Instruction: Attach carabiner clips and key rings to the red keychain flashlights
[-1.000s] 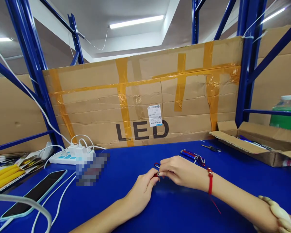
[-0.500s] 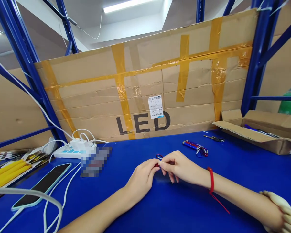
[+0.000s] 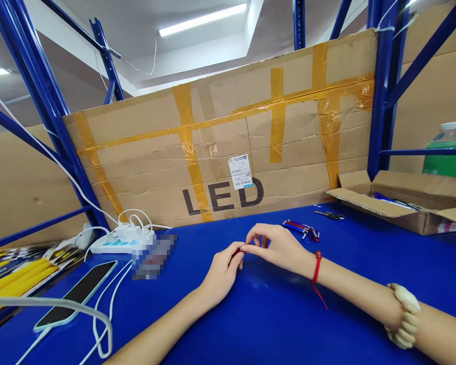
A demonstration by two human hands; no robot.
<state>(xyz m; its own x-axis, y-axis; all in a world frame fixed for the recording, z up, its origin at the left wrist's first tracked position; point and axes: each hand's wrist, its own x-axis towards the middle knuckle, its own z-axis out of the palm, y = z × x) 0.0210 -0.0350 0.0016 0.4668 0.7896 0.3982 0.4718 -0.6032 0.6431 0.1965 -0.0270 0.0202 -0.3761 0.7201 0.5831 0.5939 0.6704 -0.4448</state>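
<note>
My left hand [image 3: 218, 276] is closed, with thumb and fingers pinching a small red piece [image 3: 239, 249], which looks like part of a red carabiner; most of it is hidden by the fingers. My right hand [image 3: 280, 249] meets it at the fingertips, thumb and forefinger curled in towards the red piece; what lies between them is too small to make out. Beyond the right hand, red and blue stick-shaped pieces with carabiners [image 3: 302, 230] lie on the blue tabletop [image 3: 281, 319]. Behind those is a key [image 3: 329, 215].
To the left are a phone [image 3: 76, 294], loose white cables, a power strip [image 3: 114, 244] and yellow packets [image 3: 26, 279]. An open cardboard box [image 3: 414, 220] sits at the right, before a green bottle [image 3: 444, 159]. A large cardboard sheet [image 3: 152, 172] stands along the back.
The red loop that showed beyond my fingertips is out of sight now. My right hand has shifted slightly left and up, its fingers more curled. The camera view has shifted too.
</note>
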